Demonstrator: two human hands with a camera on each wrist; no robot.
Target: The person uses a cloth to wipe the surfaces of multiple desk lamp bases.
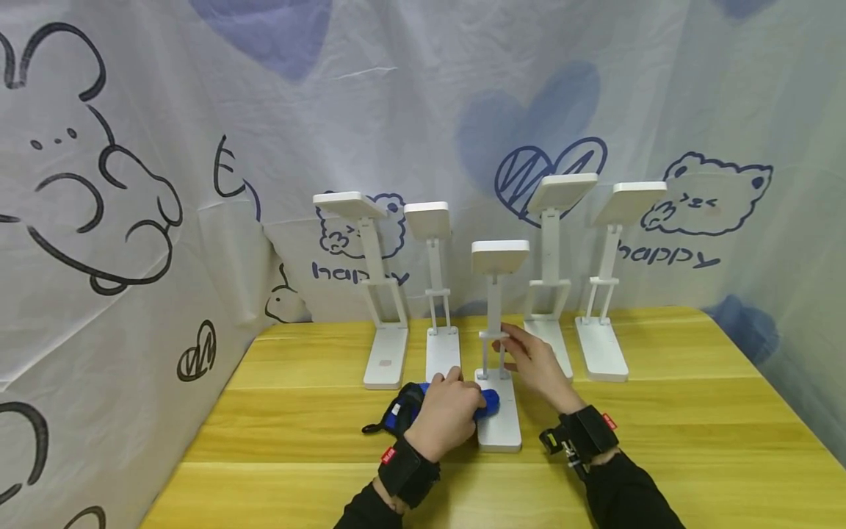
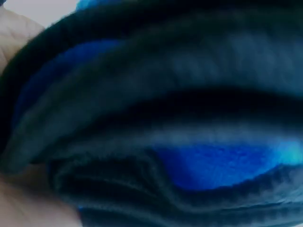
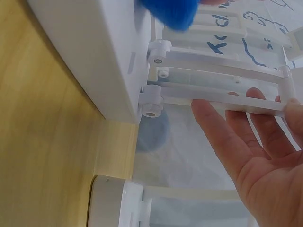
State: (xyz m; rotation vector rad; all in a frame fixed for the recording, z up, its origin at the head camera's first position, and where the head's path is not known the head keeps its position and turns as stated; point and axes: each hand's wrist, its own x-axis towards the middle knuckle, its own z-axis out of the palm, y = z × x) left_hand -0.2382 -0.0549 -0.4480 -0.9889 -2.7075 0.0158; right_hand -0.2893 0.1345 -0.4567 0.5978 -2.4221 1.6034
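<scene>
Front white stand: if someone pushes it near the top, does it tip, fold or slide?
The front white stand could tip: its head plate sits high above a narrow base. It may also fold, as its thin struts meet the base at what look like bolted hinges. A low push might slide it; the base lies flat on the tabletop.

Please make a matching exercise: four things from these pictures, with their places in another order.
1. blue and black fabric piece
2. bare right hand
3. central white stand, flat rectangular head
4. yellow wood-grain tabletop

A. on a thin white strut
B. under all five stands
C. in the left hand
D. in front of four others

Pairs: 1C, 2A, 3D, 4B
</scene>
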